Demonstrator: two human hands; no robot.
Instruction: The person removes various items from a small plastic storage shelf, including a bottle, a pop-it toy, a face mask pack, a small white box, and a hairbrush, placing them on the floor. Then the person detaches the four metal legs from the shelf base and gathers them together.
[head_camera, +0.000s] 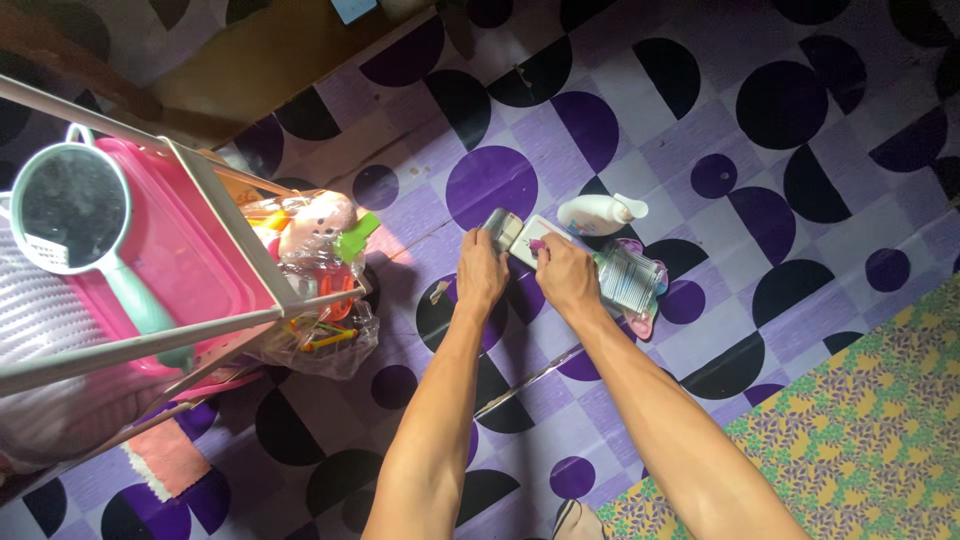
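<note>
Two hands at work: our left hand (481, 272) grips a silvery packet (501, 228), our right hand (563, 272) pinches a white box (533, 241) on the floor (760, 200).

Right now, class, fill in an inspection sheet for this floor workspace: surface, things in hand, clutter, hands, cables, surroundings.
Surface: purple patterned floor covering with dark circles and half-circles.
Things in hand: small silvery packet at the left hand; flat white item under the right hand.
Clutter: white lotion bottle lying on its side; clear pack of cotton swabs; bag of toys.
Hands: left hand and right hand both rest on the small items; grip unclear.
Cables: nothing seen.
Surroundings: metal rack holding a pink tub and hand mirror; floral mat.
</note>
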